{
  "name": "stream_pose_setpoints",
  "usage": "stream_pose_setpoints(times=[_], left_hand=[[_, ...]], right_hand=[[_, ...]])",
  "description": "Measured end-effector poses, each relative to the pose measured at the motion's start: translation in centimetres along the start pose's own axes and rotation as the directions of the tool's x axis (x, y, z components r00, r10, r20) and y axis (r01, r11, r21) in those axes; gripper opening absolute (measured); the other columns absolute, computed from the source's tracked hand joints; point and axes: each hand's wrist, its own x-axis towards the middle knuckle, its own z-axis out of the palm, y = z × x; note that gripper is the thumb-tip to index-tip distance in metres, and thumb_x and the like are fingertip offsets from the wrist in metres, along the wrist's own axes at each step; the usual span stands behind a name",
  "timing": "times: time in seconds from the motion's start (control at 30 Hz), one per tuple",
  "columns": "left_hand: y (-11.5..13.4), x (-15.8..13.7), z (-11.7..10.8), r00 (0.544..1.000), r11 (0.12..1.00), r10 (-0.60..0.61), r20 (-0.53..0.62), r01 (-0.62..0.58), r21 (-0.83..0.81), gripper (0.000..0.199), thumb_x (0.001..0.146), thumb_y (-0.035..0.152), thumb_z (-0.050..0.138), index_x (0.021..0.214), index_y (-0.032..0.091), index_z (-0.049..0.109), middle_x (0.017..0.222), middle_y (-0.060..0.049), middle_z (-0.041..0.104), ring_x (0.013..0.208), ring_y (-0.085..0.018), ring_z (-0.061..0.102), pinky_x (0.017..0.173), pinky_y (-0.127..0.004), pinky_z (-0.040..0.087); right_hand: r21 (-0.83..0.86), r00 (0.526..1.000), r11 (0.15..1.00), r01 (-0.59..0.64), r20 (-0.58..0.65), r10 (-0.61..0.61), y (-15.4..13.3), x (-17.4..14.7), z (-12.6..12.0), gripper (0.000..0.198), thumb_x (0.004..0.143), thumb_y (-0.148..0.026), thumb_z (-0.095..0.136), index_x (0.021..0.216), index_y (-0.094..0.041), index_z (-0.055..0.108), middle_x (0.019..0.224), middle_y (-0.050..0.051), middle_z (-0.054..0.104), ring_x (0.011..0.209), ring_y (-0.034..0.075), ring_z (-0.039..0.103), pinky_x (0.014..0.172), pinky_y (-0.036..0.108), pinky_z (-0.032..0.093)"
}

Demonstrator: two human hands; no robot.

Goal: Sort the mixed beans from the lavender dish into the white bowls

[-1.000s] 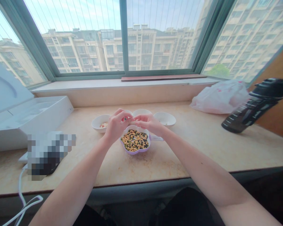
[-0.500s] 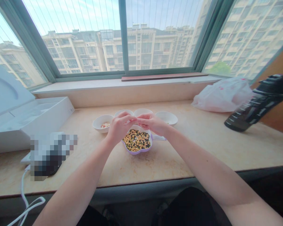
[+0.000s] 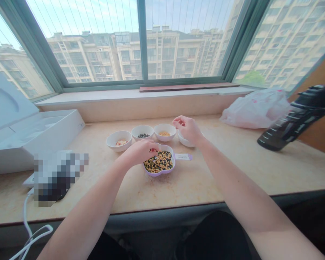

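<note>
A purple-rimmed, flower-shaped bowl (image 3: 162,174) with a short labelled handle (image 3: 183,156) holds mixed yellow, black and some green beans (image 3: 159,162). Over its left rim is my left hand (image 3: 141,153), fingers curled together just above the beans; anything between the fingertips is hidden. My right hand (image 3: 189,128) hovers over the rightmost white bowl (image 3: 186,142), thumb and fingers pinched, and I cannot make out what they hold. That bowl is partly covered by the hand. Beside it stand white bowls with yellow beans (image 3: 164,133), black beans (image 3: 143,135) and pale reddish pieces (image 3: 121,142).
An open white box (image 3: 54,133) stands at the left, with a blurred dark object (image 3: 55,182) and a white cable (image 3: 27,216) before it. On the right are a plastic bag (image 3: 256,110) and a dark bottle (image 3: 292,121). The table's front edge runs below my forearms.
My hands, together above the purple bowl before, have parted. The left has come down to the bowl's left rim; the right has moved up and right over the rightmost white bowl.
</note>
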Motion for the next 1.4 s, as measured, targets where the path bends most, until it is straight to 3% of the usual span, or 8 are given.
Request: stream_pose_setpoints(times=[0.17,0.3,0.47,0.6,0.7,0.87,1.0,1.4], left_hand=[[0.0,-0.1,0.7,0.994,1.000,0.007,0.106,-0.004,-0.030,0.024,0.075,0.006,0.068,0.072,0.027,0.079,0.084,-0.001,0.074,0.065,-0.016,0.062,0.059,-0.026,0.038],[0.3,-0.1,0.7,0.992,1.000,0.012,0.129,-0.012,-0.004,0.032,0.071,0.000,0.062,0.071,0.027,0.078,0.089,0.000,0.074,0.066,-0.016,0.062,0.059,-0.025,0.039],[1.3,0.0,0.4,0.965,0.985,-0.007,0.261,-0.038,0.166,0.027,0.079,0.006,0.061,0.081,0.026,0.079,0.098,-0.001,0.073,0.084,-0.018,0.066,0.069,-0.027,0.044],[2.0,0.1,0.1,0.931,0.947,-0.085,0.355,-0.035,0.318,0.031,0.086,0.010,0.052,0.083,0.024,0.079,0.100,-0.001,0.073,0.085,-0.017,0.066,0.066,-0.026,0.044],[2.3,0.1,0.0,0.929,0.939,-0.101,0.356,-0.029,0.342,0.032,0.085,0.011,0.051,0.083,0.025,0.079,0.099,-0.001,0.073,0.085,-0.016,0.066,0.064,-0.026,0.043],[2.3,0.1,0.1,0.941,0.945,-0.108,0.320,-0.003,0.326,0.029,0.085,0.011,0.053,0.086,0.025,0.079,0.101,0.001,0.074,0.089,-0.016,0.067,0.069,-0.026,0.044],[2.0,0.0,0.3,0.940,0.946,-0.105,0.326,-0.007,0.323,0.030,0.085,0.011,0.053,0.086,0.026,0.079,0.098,0.000,0.073,0.087,-0.016,0.067,0.067,-0.026,0.044],[1.9,0.1,0.7,0.948,0.954,-0.063,0.312,-0.035,0.299,0.023,0.087,0.014,0.055,0.078,0.022,0.075,0.094,-0.001,0.069,0.087,-0.016,0.065,0.066,-0.026,0.043]], right_hand=[[-0.276,0.986,0.960,-0.052,-0.168,0.005,2.0,1.2,-2.3,0.024,0.092,-0.032,0.056,0.090,-0.015,0.073,0.082,0.010,0.073,0.075,0.022,0.064,0.075,0.035,0.047],[-0.389,0.980,0.915,-0.109,-0.198,0.033,2.4,1.4,-3.6,0.023,0.089,-0.033,0.060,0.088,-0.015,0.075,0.085,0.011,0.074,0.079,0.023,0.065,0.077,0.035,0.048],[-0.557,0.981,0.812,-0.175,-0.025,0.194,2.8,1.2,-5.0,0.018,0.084,-0.025,0.064,0.088,-0.016,0.079,0.091,0.011,0.077,0.085,0.024,0.070,0.074,0.031,0.049],[-0.647,0.922,0.734,-0.206,0.123,0.367,3.1,1.1,-5.3,0.022,0.081,-0.019,0.063,0.094,-0.017,0.081,0.099,0.011,0.078,0.088,0.023,0.072,0.072,0.027,0.050],[-0.657,0.893,0.728,-0.193,0.189,0.408,3.3,1.1,-5.0,0.026,0.081,-0.016,0.062,0.097,-0.018,0.081,0.103,0.010,0.078,0.093,0.023,0.072,0.075,0.026,0.050],[-0.660,0.897,0.728,-0.187,0.187,0.401,2.5,0.9,-4.2,0.030,0.082,-0.017,0.061,0.104,-0.017,0.081,0.109,0.012,0.078,0.098,0.024,0.072,0.081,0.028,0.052],[-0.659,0.919,0.731,-0.176,0.156,0.362,1.1,0.5,-3.4,0.031,0.084,-0.020,0.060,0.108,-0.017,0.079,0.109,0.013,0.077,0.097,0.026,0.072,0.077,0.030,0.051],[-0.592,0.992,0.802,-0.077,0.037,0.122,-0.5,-0.7,-1.0,0.025,0.091,-0.032,0.058,0.099,-0.020,0.078,0.099,0.010,0.078,0.094,0.028,0.071,0.076,0.034,0.050]])
